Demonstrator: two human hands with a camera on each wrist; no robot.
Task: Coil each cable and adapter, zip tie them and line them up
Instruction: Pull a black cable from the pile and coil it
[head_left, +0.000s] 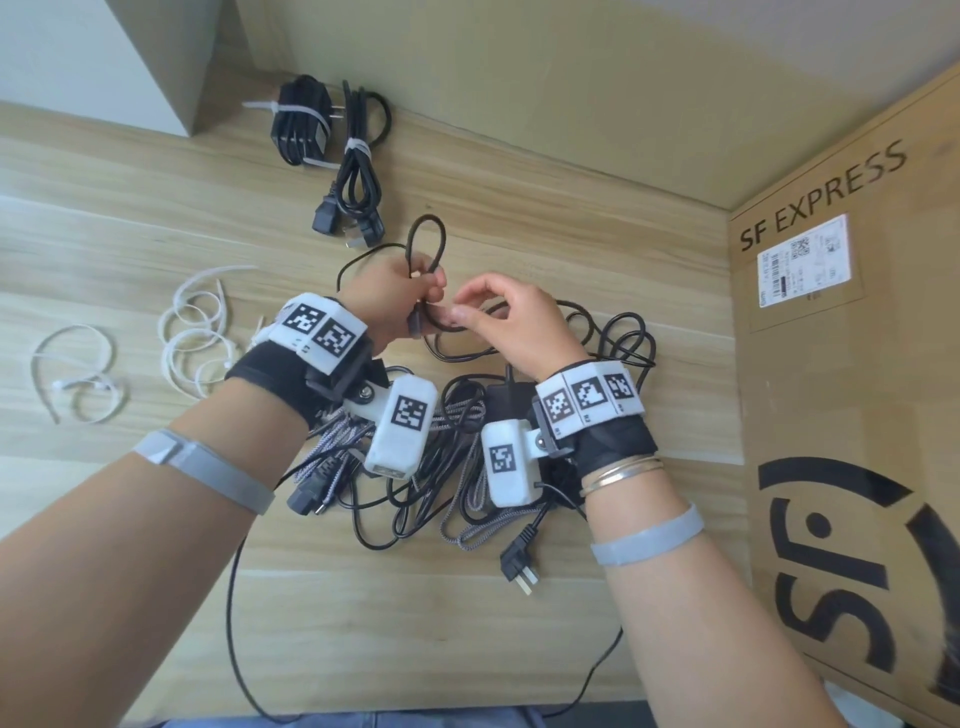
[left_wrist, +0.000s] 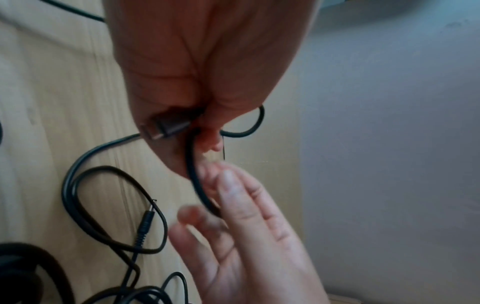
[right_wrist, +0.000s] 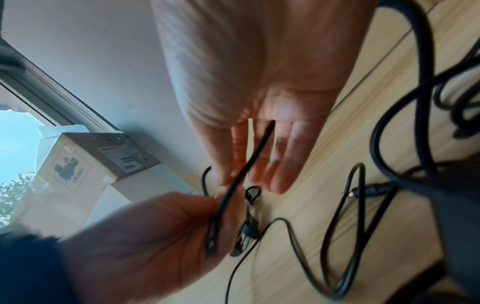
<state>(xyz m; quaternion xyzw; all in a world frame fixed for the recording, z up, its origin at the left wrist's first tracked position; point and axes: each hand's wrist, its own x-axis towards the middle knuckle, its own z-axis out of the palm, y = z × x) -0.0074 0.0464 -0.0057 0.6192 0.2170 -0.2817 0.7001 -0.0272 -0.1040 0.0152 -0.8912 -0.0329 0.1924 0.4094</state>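
A cable (left_wrist: 191, 164) is gripped by the curled left hand (head_left: 392, 299) and touched by the right hand's (head_left: 519, 327) straight fingers. The 3 o'clock box's (head_left: 831, 389) contents are hidden.

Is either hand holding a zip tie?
No, the left hand and right hand are on the black cable; the zip ties lie on the table.

Left hand (head_left: 395, 299) grips a looped thin black cable (head_left: 435, 236), right hand (head_left: 519, 325) touching it just beside

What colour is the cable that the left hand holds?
Black. The cable in the left hand shows best in the left wrist view.
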